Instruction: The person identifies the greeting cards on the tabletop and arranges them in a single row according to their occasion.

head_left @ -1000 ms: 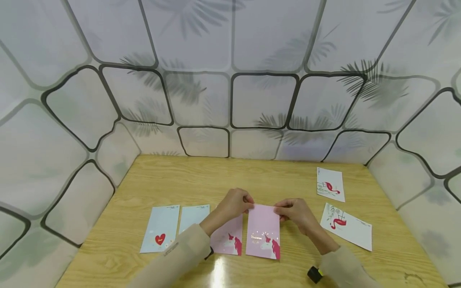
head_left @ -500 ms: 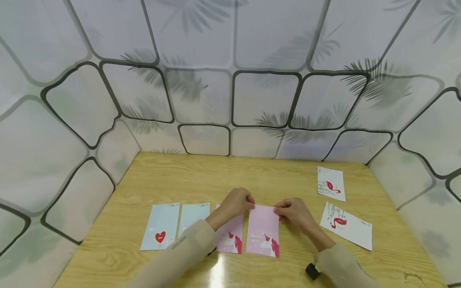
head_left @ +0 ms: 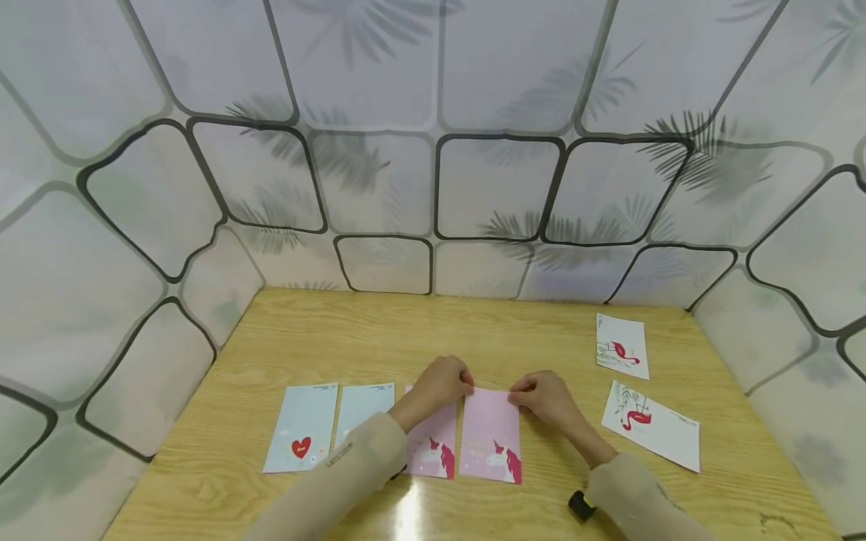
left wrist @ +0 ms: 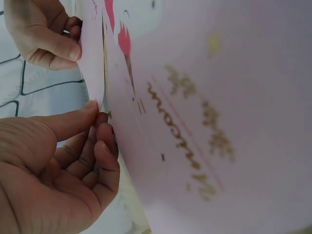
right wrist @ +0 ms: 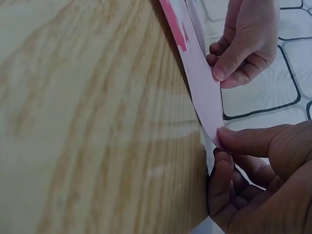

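Observation:
A pink unicorn card lies near the middle of the table, its far edge held at both corners. My left hand pinches the far left corner between thumb and fingers. At the far right corner, my right hand pinches the card the same way. The left wrist view shows my left hand with the thumb on top of the card's edge. In the right wrist view, my right hand grips the slightly bent corner. A second pink unicorn card lies just left, partly under my left forearm.
Two pale blue cards lie at the left: one with a red heart, and another card partly covered by my sleeve. On the right are two white flamingo cards, the farther card and the nearer card. Patterned walls enclose the table.
Both hands and the pink card have shifted slightly left, closer to the other pink card. The grip on both corners stays the same. The other cards have not moved.

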Motion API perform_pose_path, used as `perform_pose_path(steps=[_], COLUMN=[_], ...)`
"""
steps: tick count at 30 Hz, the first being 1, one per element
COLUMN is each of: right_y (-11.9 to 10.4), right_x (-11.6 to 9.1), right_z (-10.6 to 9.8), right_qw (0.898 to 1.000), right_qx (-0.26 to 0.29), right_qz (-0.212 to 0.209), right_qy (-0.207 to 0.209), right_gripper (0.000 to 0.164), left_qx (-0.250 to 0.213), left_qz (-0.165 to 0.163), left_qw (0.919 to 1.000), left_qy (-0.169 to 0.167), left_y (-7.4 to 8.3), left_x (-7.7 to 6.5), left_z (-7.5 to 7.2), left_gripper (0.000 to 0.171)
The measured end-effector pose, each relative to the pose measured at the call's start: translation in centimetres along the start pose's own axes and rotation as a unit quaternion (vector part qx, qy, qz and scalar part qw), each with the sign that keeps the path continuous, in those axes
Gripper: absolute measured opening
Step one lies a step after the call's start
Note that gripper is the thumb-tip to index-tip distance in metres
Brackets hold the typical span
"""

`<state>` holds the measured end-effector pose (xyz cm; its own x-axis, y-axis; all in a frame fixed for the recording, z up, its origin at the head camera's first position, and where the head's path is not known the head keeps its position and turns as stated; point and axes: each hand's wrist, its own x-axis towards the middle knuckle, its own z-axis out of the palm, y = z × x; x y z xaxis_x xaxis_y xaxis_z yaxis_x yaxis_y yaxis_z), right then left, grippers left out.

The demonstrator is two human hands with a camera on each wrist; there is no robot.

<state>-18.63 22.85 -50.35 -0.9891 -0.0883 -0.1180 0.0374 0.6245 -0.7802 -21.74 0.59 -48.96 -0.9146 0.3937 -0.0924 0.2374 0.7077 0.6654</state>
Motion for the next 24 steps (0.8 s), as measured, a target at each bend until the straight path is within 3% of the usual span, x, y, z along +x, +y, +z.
perform_pose_path(steps=[24], right_y=[0.09], right_x=[0.36], right_z=[0.56], right_qw=[0.998], right_qx=[-0.065], right_qz=[-0.018], right_qy=[0.004], right_gripper=[0.004], left_qx=[0.022], left_qz=[-0.011], left_qw=[0.9997], left_qy=[-0.003], left_y=[0.04], left_x=[-0.16], left_z=[0.18], left_gripper=[0.011])
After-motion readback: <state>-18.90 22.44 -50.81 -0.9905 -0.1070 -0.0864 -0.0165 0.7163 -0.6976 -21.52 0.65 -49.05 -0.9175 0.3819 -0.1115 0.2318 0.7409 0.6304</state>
